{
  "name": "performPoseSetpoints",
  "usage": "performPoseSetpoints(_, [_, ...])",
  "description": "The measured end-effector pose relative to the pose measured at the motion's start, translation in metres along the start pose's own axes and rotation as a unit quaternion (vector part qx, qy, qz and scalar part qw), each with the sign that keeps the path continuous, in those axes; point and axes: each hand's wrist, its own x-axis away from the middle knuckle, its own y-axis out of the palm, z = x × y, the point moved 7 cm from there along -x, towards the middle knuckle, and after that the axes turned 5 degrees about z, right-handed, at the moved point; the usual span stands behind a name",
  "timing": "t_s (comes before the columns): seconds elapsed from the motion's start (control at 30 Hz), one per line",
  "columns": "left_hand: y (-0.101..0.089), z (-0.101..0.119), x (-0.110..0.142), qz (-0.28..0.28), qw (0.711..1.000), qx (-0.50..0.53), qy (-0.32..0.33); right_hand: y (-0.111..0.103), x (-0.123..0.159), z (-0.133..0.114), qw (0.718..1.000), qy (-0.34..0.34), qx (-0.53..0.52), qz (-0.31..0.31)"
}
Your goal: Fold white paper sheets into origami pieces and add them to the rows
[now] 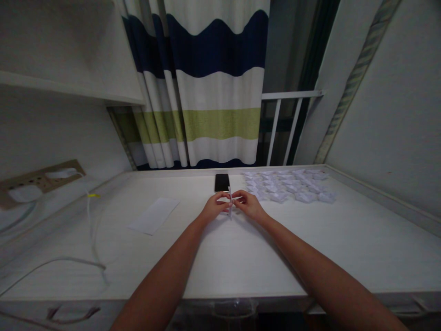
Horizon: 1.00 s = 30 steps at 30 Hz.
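Above desk (pixel 237 262), left fingers (pixel 221 195) and right fingers (pixel 240 193) tight on paper (pixel 230 213), any lettering indiscernible

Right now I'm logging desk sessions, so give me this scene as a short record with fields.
Left hand: pinching a thin white piece, held upright
Right hand: pinching the same piece
Beyond hands: black phone
Left side: flat white sheet
Right side: rows of small white pieces, seemingly folded paper
Surface: white desk
Backdrop: striped curtain

A small piece of white paper (pixel 230 201) stands upright, almost edge-on, showing as a thin pale strip between the fingertips of the left hand (pixel 213 207) and right hand (pixel 251 205), its folds too small to tell.
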Motion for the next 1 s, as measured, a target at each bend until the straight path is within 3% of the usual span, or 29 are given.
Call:
performPoseSetpoints(0.73, [-0.002,0.002,-0.001,0.018,1.0,0.009,0.002,-0.002,-0.003,0.009,0.999,0.006,-0.031,0.015])
performPoseSetpoints(1.0, [-0.002,0.008,0.002,0.033,0.999,0.024,-0.013,-0.002,-0.003,0.001,1.0,-0.012,-0.019,0.004])
